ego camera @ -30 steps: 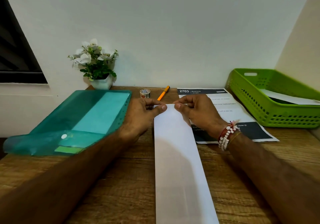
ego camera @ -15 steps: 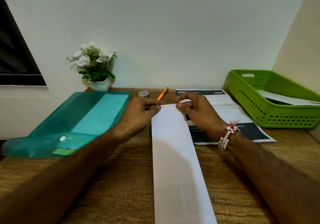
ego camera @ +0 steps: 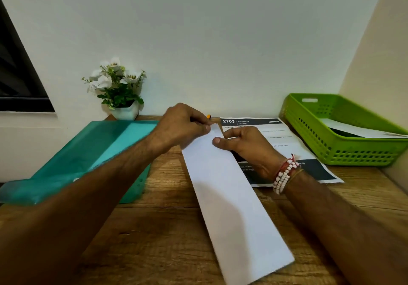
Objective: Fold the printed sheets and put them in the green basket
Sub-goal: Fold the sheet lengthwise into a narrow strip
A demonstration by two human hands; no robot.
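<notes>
Left hand (ego camera: 183, 127): fingers curled, pinched the far end of the folded sheet (ego camera: 234, 201).
Right hand (ego camera: 245, 146): thumb lay on top of the folded sheet near its far end, fingers curled at its right edge; bead bracelets (ego camera: 284, 173) circled the wrist.
Folded sheet: a long, narrow white strip that ran from the hands back toward the near edge of the worktop (ego camera: 159, 240), angled slightly right.
Printed sheet (ego camera: 287, 140): lay flat under the right hand, headed "2703".
Green basket (ego camera: 353, 154): stood at the far right with white paper (ego camera: 357, 130) inside.
Teal folder (ego camera: 92, 150): lay at left, partly under the left forearm.
Flower pot (ego camera: 124, 113): stood against the wall behind the folder.
Orange pen (ego camera: 208, 116): only its tip showed, behind the left hand.
</notes>
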